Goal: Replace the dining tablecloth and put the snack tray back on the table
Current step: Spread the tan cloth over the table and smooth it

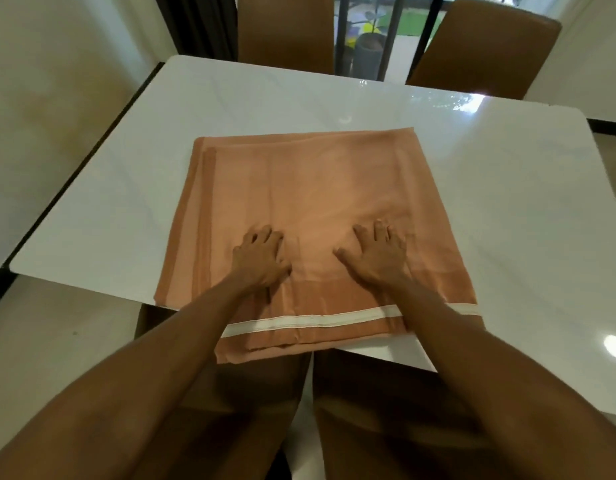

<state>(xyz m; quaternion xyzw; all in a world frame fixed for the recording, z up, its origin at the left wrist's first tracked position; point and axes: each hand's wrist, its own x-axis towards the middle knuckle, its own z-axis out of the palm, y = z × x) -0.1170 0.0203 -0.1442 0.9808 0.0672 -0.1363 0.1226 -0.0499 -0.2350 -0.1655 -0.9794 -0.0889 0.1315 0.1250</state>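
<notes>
Both hands are lying palms down on the folded tablecloth (310,188), and neither one is grasping anything. The left hand (261,259) is pressing with its fingers a little bent, and the right hand (377,259) is spreading its fingers flat on the fabric. They're sitting side by side near the close end of the cloth, not touching each other.

The tablecloth (peachy orange, layers showing along the left edge) is lying in a neat rectangle on the glossy white worktop (490,188). Its near end is hanging slightly over the worktop's edge toward the person. A cream stripe (299,322) is running across that near end, under both forearms.

A brown chair (285,32) is standing at the far side, with a second chair (483,46) toward the far right corner. A potted plant (368,53) is showing through the glass between them.
</notes>
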